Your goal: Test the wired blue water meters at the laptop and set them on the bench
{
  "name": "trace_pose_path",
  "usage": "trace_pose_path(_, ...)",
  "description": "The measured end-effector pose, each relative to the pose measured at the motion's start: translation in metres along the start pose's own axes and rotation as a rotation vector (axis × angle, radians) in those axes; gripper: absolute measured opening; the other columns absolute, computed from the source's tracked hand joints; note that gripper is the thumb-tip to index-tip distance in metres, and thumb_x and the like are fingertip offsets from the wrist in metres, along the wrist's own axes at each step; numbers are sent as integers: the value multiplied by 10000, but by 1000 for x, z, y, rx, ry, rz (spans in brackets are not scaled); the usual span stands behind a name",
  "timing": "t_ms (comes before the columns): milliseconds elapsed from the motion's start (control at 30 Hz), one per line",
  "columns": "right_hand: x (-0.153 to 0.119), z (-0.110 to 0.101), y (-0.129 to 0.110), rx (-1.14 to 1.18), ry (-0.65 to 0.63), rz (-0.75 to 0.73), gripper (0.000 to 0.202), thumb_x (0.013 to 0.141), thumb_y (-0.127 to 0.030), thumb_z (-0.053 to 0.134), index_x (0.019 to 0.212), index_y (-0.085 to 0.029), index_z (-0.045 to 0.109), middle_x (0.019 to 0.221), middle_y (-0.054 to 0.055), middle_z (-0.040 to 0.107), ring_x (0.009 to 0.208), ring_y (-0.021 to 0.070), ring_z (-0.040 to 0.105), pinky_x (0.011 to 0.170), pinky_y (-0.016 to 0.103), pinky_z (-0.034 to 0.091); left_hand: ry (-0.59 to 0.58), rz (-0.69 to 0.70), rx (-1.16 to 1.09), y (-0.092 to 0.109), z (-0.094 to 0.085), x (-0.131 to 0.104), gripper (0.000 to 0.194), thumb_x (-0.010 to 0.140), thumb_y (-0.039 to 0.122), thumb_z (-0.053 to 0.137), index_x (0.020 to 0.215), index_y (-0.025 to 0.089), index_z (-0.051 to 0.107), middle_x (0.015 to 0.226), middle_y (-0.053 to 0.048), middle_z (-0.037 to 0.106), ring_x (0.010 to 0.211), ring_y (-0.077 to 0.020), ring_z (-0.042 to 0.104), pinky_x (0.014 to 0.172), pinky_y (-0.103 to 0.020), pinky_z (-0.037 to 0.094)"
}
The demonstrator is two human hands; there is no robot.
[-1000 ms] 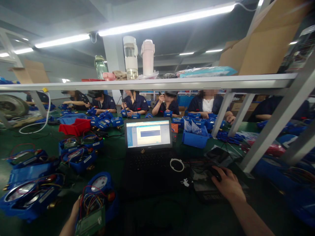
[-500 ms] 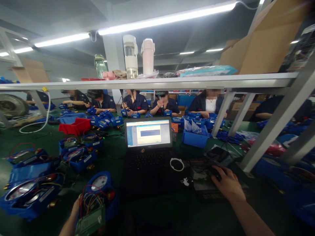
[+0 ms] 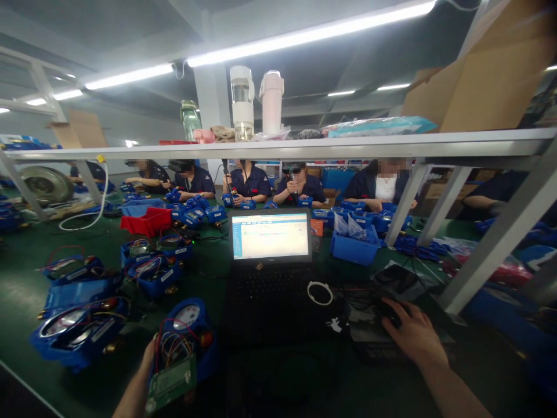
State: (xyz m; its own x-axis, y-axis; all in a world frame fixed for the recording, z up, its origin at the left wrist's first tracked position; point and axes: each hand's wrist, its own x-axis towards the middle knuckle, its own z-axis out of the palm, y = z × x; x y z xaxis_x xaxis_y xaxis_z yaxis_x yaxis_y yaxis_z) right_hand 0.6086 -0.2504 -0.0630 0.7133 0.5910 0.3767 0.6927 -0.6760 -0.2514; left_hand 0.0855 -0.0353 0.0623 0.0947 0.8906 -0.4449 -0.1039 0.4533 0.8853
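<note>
Meter (image 3: 207, 359): nearer than the laptop (image 3: 270, 238) and to its left; long axis running away from the viewer, round dial (image 3: 187, 317) at the far end, facing up.
Finish: smooth blue, plastic-looking.
Circuit board (image 3: 172, 382): green, flat, rectangular, at the near end, beside looping coloured wires (image 3: 175, 343).
Left hand (image 3: 145, 364): gripping the meter's left side; fingertips hidden.
Right hand (image 3: 415, 334): cupped over a black mouse (image 3: 390, 313).

On the shelf (image 3: 304, 147) I see a pink bottle (image 3: 272, 105) — beside a clear bottle (image 3: 242, 90) — and, farther right, a cardboard box (image 3: 483, 93).
</note>
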Motion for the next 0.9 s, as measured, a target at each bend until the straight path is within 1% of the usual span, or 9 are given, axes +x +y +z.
trace_pose_path(100,0,-1,-1,-5,25,-12,557,816,-489,341,1282,-256,538,1260,106,463,1116,321,473,880,466,466,52,72,25,-2,3,-2,1011,631,756,606,1443,238,298,1283,-176,531,1083,-408,566,882,-541,476)
trace_pose_path(200,-1,-3,-4,-5,24,-3,551,813,-489,342,1267,-256,550,1255,99,469,1094,317,485,889,460,461,24,32,-15,-2,6,-6,1044,655,741,598,1456,155,276,1030,-175,653,825,-359,642,741,-484,521)
trace_pose_path(300,-1,-5,-5,5,22,6,556,805,-490,343,1257,-247,557,1254,100,471,1104,319,477,908,463,450,-36,4,-38,1,12,-16,1097,627,753,619,1458,130,265,803,-120,682,611,-303,620,603,-427,522)
trace_pose_path(433,-1,-3,-4,28,17,0,553,799,-490,351,1252,-248,557,1258,108,467,1141,322,459,903,474,451,25,51,-24,3,15,-19,1043,660,747,597,1454,150,279,846,-122,682,706,-295,646,665,-405,534)
trace_pose_path(633,-3,-13,-6,20,-38,43,592,783,-523,326,1259,-253,551,1269,113,467,1156,343,455,885,516,456,33,-39,-18,-1,4,-3,794,810,644,490,1422,159,349,939,-141,669,786,-305,666,787,-467,533)
trace_pose_path(700,-5,-22,-17,-5,-28,70,612,793,-564,290,1269,-268,535,1290,108,462,1164,370,444,865,577,448,30,-77,-39,-1,4,0,716,851,594,467,1397,138,389,956,-145,673,785,-289,673,821,-463,528)
trace_pose_path(767,-10,-32,-37,0,42,54,635,801,-597,272,1279,-253,512,1310,118,459,1163,395,440,858,627,432,16,-110,-72,-1,7,0,682,890,566,413,1376,88,406,979,-169,678,793,-271,679,841,-432,530)
trace_pose_path(833,-21,-40,-69,120,102,-70,621,812,-592,297,1237,-197,519,1264,146,498,1140,377,471,905,602,427,4,-104,-91,-1,11,-2,652,919,539,364,1361,61,416,1024,-185,677,832,-258,683,840,-394,536)
trace_pose_path(900,-42,-46,-109,331,38,-265,536,843,-553,338,1165,-175,539,1182,147,554,1101,317,521,961,509,434,-17,-61,-99,-3,14,-2,606,934,512,348,1327,63,456,1071,-176,673,890,-240,679,851,-352,535)
